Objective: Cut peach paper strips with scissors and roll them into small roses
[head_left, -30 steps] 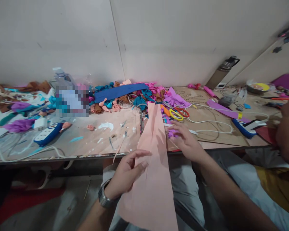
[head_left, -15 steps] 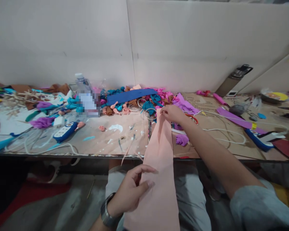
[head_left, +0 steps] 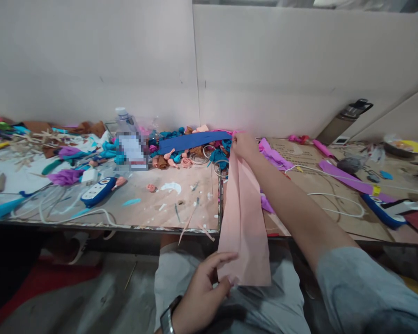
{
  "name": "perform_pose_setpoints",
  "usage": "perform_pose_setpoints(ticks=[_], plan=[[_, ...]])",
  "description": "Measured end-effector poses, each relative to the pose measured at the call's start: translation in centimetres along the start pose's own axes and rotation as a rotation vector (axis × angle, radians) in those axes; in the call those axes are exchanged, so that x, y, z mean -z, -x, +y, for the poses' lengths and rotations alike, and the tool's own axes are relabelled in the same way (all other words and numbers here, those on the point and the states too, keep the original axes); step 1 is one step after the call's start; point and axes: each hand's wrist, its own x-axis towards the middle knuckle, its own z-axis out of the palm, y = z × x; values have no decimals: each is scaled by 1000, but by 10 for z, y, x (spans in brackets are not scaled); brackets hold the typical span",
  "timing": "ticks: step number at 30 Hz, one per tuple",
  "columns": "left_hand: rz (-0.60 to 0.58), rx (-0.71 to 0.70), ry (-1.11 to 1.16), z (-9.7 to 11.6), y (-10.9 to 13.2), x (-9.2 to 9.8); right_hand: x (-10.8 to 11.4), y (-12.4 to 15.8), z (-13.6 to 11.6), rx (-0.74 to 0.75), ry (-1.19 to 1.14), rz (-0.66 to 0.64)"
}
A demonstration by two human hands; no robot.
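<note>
A long peach strip of what looks like crepe paper hangs from the table toward my lap, with a fold running down its length. My right hand is closed on the strip's far end, above the pile of paper flowers. Lower down, my left hand grips the strip's left edge near its bottom; thumb and index finger lie over the front, and the other fingers are partly hidden. Just left of my right hand, a blue strip lies across teal, brown and peach paper roses.
A clear bottle stands at the back left. Blue-and-white devices with white cables lie on both sides. Purple strips rest on cardboard at right, near a leaning dark flask. The table's front edge runs above my knees.
My right hand has moved away from me and slightly up, drawing the strip farther over the table. The strip's bottom end now shows near my left hand. The view has shifted slightly.
</note>
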Motion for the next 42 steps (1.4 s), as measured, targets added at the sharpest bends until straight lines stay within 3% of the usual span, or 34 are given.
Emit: perform_pose_setpoints(ticks=[7, 13, 20, 28, 32, 35, 39, 42], plan=[[-27, -63, 24, 4, 3, 0, -38, -30, -36, -2, -63, 38], [-16, -45, 48, 12, -1, 2, -60, -44, -52, 41, -112, 57], [-58, 20, 205, 6, -3, 2, -80, -34, -56, 104, -153, 80], [-67, 29, 199, -7, -1, 7, -84, -30, -56, 66, -176, 90], [-26, 41, 179, -9, -1, 6, -79, -32, -56, 64, -180, 96], [-10, 42, 190, -8, -2, 5, -64, -33, -45, 77, -178, 111], [-28, 23, 176, -4, -2, 2, -24, -20, -1, 116, -134, 65], [-31, 17, 170, -2, -2, 0, 6, 8, 46, 73, -81, -52]])
